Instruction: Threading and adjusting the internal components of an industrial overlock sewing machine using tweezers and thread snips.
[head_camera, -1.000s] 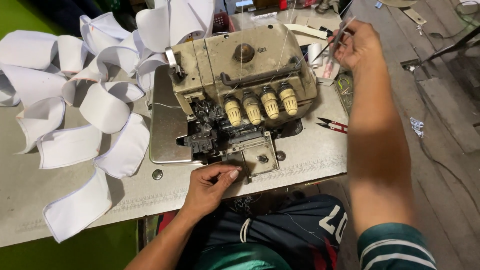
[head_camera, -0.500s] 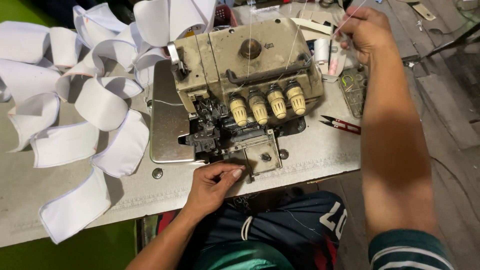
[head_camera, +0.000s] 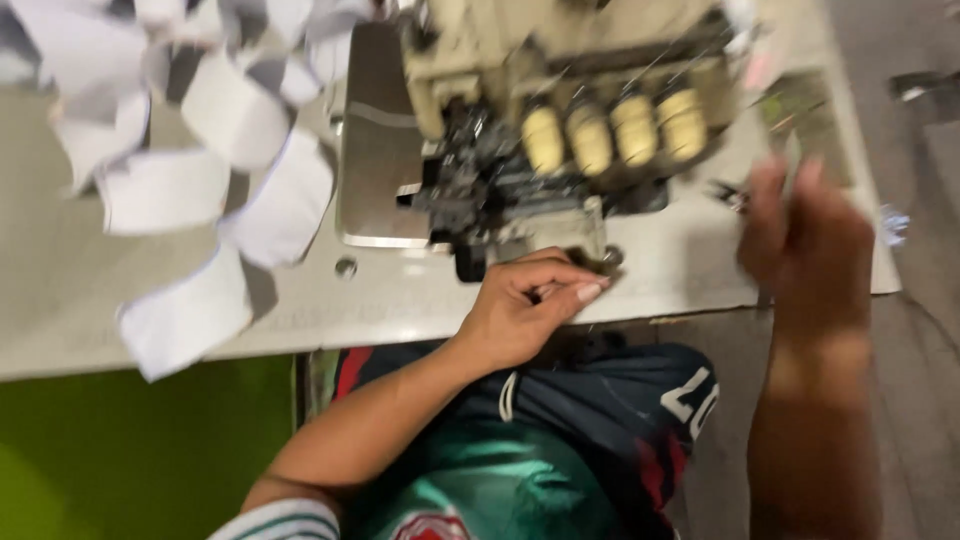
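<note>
Sewing table (head_camera: 300, 310): pale worktop, front edge running just under left hand (head_camera: 525, 310).
- Overlock sewing machine (head_camera: 560, 120), beige w/ four yellowish tension knobs; sits directly beyond left hand, metal plate (head_camera: 378, 150) to its left.
- White fabric strips (head_camera: 200, 190), looped and piled, well left of left hand, one hanging at front edge.
- Small dark tool (head_camera: 728, 192), blurred, just beyond right hand (head_camera: 805, 250); kind unclear.

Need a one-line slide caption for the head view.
Left hand rests at the front of a beige overlock sewing machine; blurred right hand hovers beside it, white fabric strips piled left.
</note>
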